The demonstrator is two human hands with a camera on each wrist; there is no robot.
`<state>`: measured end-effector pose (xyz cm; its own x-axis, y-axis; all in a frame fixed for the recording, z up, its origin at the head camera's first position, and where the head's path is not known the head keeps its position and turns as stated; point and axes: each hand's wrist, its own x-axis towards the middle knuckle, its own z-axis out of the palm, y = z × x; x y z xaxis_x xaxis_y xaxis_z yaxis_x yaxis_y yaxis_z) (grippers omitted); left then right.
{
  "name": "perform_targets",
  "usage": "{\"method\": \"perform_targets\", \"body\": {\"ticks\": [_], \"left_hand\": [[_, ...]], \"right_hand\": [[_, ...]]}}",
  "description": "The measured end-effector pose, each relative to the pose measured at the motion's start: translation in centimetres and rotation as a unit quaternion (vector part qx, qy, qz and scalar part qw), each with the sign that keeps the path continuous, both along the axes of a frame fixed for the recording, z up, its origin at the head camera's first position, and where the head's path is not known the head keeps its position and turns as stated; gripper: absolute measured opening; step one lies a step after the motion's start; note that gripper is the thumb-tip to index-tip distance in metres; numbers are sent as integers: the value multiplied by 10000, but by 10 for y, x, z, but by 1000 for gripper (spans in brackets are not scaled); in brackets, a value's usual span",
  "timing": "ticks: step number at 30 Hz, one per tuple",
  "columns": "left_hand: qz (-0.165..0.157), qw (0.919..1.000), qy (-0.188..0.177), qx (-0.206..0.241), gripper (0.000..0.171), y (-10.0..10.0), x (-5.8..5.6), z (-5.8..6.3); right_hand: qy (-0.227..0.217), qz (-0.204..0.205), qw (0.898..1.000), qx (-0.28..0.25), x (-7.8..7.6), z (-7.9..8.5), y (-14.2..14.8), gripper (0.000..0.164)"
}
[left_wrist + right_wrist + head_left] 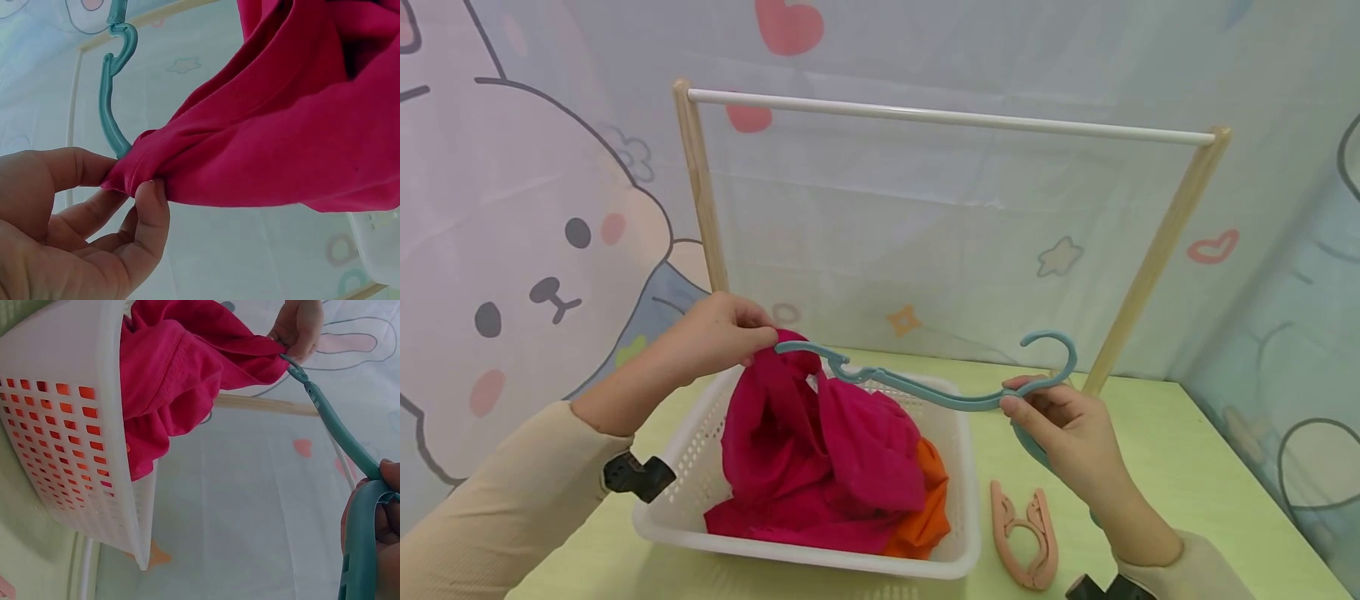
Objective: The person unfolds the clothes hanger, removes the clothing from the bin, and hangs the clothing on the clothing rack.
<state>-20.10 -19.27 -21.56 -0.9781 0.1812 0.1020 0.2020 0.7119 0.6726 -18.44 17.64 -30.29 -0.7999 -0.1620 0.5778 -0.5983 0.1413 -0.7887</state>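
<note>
A teal plastic hanger (928, 393) is in my right hand (1078, 442), whose thumb and fingers pinch it near the base of its hook. Its far arm reaches left to a magenta garment (857, 442). With thumb and fingertips my left hand (711, 337) pinches a bunched edge of that cloth, lifted above the basket. In the left wrist view the hanger's tip (122, 145) meets the pinched cloth; whether it lies inside the fabric is hidden there. The rest of the garment hangs and lies in the white basket (805, 557).
Orange cloth (928, 508) lies under the magenta garment in the basket. A folded peach hanger (1026, 542) rests on the pale green table (1187, 500) right of the basket. Behind stands a rack with a white rail (955, 117) and wooden posts (1157, 258).
</note>
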Motion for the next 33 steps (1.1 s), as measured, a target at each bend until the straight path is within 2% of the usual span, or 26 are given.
{"method": "perform_targets", "body": {"ticks": [4, 9, 11, 16, 24, 29, 33], "left_hand": [[-11, 9999, 88, -141, 24, 5, 2, 1], [-122, 9980, 421, -452, 22, 14, 4, 2], [-242, 9970, 561, -481, 22, 18, 4, 3], [-434, 9963, 636, -378, 22, 30, 5, 7], [-621, 9935, 885, -347, 23, 52, 1, 21], [-834, 9909, 1013, -315, 22, 69, 0, 31], [-988, 9886, 1117, -206, 23, 79, 0, 41]], "right_hand": [[28, 218, 9998, -30, -2, 1, 0, 22], [190, 249, 9992, 264, -3, -1, -7, 13], [255, 285, 9986, 353, -3, -1, -11, 13], [415, 332, 9978, 398, -4, 1, -20, 13], [699, 257, 9969, 259, -7, 12, -29, 14], [919, -61, 9950, 387, -8, 24, -36, 14], [904, -222, 9950, 366, -9, 35, -40, 14]]}}
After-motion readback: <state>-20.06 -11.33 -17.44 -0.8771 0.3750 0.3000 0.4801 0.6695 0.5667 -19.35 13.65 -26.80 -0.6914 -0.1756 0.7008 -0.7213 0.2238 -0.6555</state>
